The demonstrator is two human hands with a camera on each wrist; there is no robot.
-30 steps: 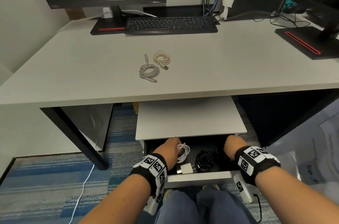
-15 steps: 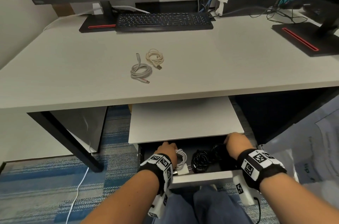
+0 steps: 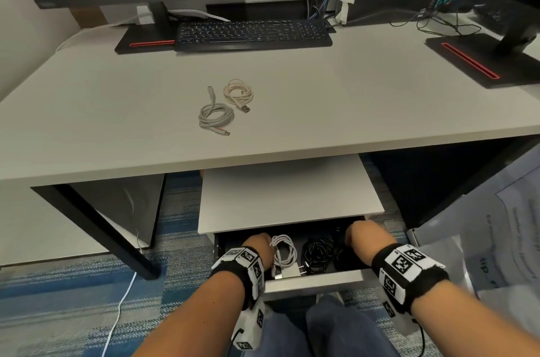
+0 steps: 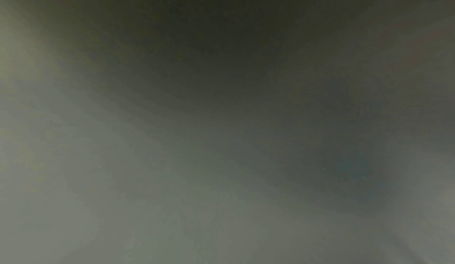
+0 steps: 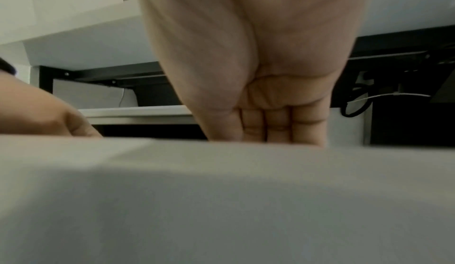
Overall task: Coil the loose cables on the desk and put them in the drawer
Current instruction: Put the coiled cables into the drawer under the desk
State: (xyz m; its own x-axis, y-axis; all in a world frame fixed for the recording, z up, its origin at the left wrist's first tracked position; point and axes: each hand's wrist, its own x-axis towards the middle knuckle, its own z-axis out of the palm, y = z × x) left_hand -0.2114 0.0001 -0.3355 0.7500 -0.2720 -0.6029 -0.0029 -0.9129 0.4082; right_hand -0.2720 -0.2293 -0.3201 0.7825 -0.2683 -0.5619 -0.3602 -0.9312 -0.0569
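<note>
Two coiled cables lie on the desk (image 3: 350, 99): a grey cable (image 3: 216, 117) and, just behind it, a cream cable (image 3: 238, 93). Below, the drawer (image 3: 315, 282) stands partly open with a white cable (image 3: 283, 251), its charger plug (image 3: 292, 272) and black cables (image 3: 317, 254) inside. My left hand (image 3: 257, 242) reaches in beside the white cable, its fingers hidden. My right hand (image 3: 365, 239) reaches in at the black cables. In the right wrist view the right hand (image 5: 265, 128) points straight fingers down behind the drawer front (image 5: 221, 190), their tips hidden. The left wrist view is dark.
A keyboard (image 3: 254, 35) and two monitor stands (image 3: 143, 42) (image 3: 482, 61) stand at the back of the desk. The cabinet top (image 3: 286, 190) overhangs the drawer. A black desk leg (image 3: 102, 225) slants at left, plastic-wrapped papers (image 3: 496, 225) lie at right, and a white cord (image 3: 119, 313) trails on the carpet.
The head view has shifted and the visible drawer opening looks a little narrower. Both hands stay inside the drawer. The cables on the desk have not moved.
</note>
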